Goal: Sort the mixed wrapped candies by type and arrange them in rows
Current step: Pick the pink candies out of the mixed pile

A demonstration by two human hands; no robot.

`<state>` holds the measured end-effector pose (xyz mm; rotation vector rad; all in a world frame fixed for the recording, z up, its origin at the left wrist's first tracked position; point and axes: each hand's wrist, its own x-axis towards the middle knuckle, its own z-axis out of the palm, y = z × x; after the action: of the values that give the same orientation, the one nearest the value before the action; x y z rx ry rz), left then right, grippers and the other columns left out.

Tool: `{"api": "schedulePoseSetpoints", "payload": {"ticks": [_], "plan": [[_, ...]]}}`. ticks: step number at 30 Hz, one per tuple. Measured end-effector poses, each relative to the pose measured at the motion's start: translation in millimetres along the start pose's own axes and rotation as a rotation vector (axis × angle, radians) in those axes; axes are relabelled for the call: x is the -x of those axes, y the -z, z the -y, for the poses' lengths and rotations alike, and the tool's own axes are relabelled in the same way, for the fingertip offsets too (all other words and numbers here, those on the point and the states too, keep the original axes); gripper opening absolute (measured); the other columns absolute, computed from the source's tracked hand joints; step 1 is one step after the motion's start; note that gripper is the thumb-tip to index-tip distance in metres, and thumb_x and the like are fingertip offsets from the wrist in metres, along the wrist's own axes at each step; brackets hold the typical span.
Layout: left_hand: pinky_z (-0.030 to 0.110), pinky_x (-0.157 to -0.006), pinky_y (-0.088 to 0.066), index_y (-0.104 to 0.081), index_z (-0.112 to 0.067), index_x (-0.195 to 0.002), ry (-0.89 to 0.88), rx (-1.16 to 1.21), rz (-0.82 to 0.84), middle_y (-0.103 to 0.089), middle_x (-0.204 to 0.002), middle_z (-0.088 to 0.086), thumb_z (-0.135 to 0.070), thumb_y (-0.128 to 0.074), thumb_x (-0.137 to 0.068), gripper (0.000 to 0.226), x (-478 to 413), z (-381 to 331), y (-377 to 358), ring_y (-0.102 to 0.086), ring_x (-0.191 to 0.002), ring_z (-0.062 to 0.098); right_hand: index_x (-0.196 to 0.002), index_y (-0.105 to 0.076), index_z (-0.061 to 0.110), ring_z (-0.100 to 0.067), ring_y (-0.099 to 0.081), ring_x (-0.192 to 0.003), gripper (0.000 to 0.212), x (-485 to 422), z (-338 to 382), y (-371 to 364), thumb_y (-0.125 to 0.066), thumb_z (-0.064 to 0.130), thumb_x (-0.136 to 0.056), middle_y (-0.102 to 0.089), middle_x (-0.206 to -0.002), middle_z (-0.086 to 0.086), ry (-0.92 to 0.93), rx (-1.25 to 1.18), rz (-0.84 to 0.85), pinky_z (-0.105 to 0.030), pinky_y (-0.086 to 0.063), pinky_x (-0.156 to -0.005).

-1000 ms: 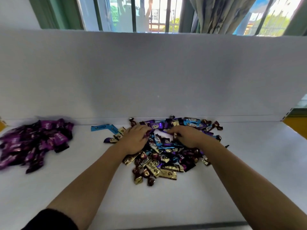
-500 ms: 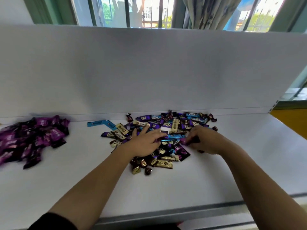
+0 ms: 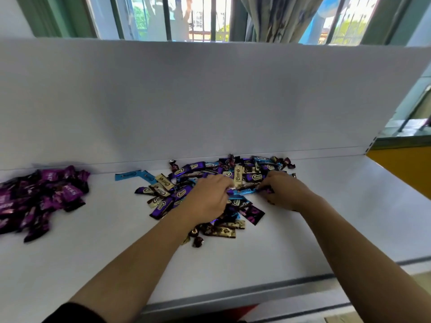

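A mixed pile of wrapped candies [image 3: 217, 180] in purple, blue, gold and dark brown lies mid-table against the white back board. My left hand [image 3: 207, 199] rests on the pile's middle, with bent fingertips pinching the left end of a blue candy [image 3: 242, 192]. My right hand [image 3: 283, 192] is on the pile's right side, its curled fingers gripping a purple candy [image 3: 268, 190] by the blue one's right end. A separate heap of magenta-purple candies [image 3: 42, 199] sits at the far left. Candies under both palms are hidden.
Two blue wrappers [image 3: 131, 176] lie apart, left of the pile. The white back board [image 3: 210, 101] stands just behind the candies. The table's front edge [image 3: 233, 297] runs below my forearms. An orange surface [image 3: 405, 169] lies beyond the table's right end.
Both hands have drawn nearer to me over the pile and closer together, and their fingers have curled onto candies. The view has tilted down, showing the table's front edge.
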<state>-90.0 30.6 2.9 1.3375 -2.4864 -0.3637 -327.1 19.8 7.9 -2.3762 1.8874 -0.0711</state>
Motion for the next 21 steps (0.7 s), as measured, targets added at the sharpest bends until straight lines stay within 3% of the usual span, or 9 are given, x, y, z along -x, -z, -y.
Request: {"api": "schedulePoseSetpoints", "payload": {"ticks": [2,5,8,11,14,16,18,21], "plan": [[0.037,-0.091,-0.044,-0.047,-0.026,-0.132,-0.131,0.004,0.071,-0.046,-0.125,-0.002,-0.033,-0.037,-0.102,0.033,-1.0,-20.9,0.9,-0.051,-0.109,0.017,-0.104,-0.069,0.027,-0.014,-0.057,-0.086,0.017,2.0,-3.0,7.4,-0.056,0.031,-0.094,-0.066,-0.094,0.002,-0.047,-0.194,-0.079,-0.029,-0.045,-0.071],[0.030,-0.083,-0.044,-0.039,-0.030,-0.142,-0.199,-0.153,0.243,-0.038,-0.129,-0.002,-0.051,-0.052,-0.093,0.055,-11.1,-34.3,-6.5,-0.048,-0.110,0.016,-0.086,-0.061,0.021,-0.014,-0.053,-0.067,0.017,5.0,-6.3,19.7,-0.050,0.026,-0.098,-0.059,-0.072,0.003,-0.140,-0.480,-0.258,-0.026,-0.038,-0.059],[0.031,-0.088,-0.041,-0.045,-0.025,-0.139,-0.215,-0.206,0.297,-0.037,-0.132,0.000,-0.050,-0.055,-0.092,0.054,-20.3,-34.3,-14.9,-0.041,-0.118,0.019,-0.094,-0.056,0.014,-0.017,-0.050,-0.067,0.015,6.8,-8.5,27.5,-0.049,0.026,-0.098,-0.055,-0.074,-0.001,-0.252,-0.698,-0.336,-0.028,-0.037,-0.057],[0.035,-0.092,-0.041,-0.047,-0.019,-0.131,-0.241,-0.203,0.276,-0.042,-0.129,0.002,-0.050,-0.056,-0.092,0.050,-25.5,-38.2,-18.0,-0.036,-0.117,0.020,-0.099,-0.054,0.015,-0.016,-0.058,-0.069,0.026,9.0,-4.5,30.3,-0.063,0.037,-0.090,-0.061,-0.082,-0.003,-0.311,-0.836,-0.278,-0.026,-0.045,-0.059],[0.034,-0.084,-0.041,-0.052,-0.018,-0.115,-0.286,-0.107,0.178,-0.051,-0.113,0.002,-0.043,-0.059,-0.092,0.035,-25.6,-43.3,-17.9,-0.038,-0.107,0.019,-0.102,-0.057,0.014,-0.022,-0.068,-0.072,0.029,7.0,7.3,33.6,-0.071,0.032,-0.084,-0.068,-0.083,-0.008,-0.288,-0.871,-0.261,-0.035,-0.056,-0.068],[0.032,-0.076,-0.043,-0.053,-0.022,-0.104,-0.232,0.076,0.088,-0.052,-0.100,-0.001,-0.041,-0.060,-0.092,0.024,-23.8,-46.3,-17.1,-0.043,-0.096,0.016,-0.108,-0.060,0.013,-0.020,-0.071,-0.069,0.025,3.9,16.0,35.1,-0.069,0.023,-0.087,-0.071,-0.083,-0.009,-0.242,-0.954,-0.262,-0.032,-0.058,-0.070],[0.027,-0.067,-0.041,-0.052,-0.026,-0.096,-0.059,0.417,-0.023,-0.052,-0.090,-0.004,-0.038,-0.058,-0.094,0.014,-22.0,-49.9,-9.2,-0.048,-0.084,0.009,-0.110,-0.061,0.013,-0.012,-0.071,-0.064,0.021,-0.3,23.4,36.9,-0.064,0.018,-0.090,-0.071,-0.082,-0.005,-0.209,-1.001,-0.295,-0.023,-0.058,-0.065],[0.025,-0.069,-0.044,-0.055,-0.023,-0.093,0.232,0.927,-0.284,-0.063,-0.085,-0.006,-0.035,-0.053,-0.098,0.013,-17.9,-43.2,17.5,-0.058,-0.078,0.008,-0.111,-0.059,0.010,-0.017,-0.070,-0.063,0.019,-8.8,30.9,38.6,-0.058,0.010,-0.092,-0.073,-0.080,-0.003,-0.215,-1.113,-0.341,-0.030,-0.059,-0.066]]}}
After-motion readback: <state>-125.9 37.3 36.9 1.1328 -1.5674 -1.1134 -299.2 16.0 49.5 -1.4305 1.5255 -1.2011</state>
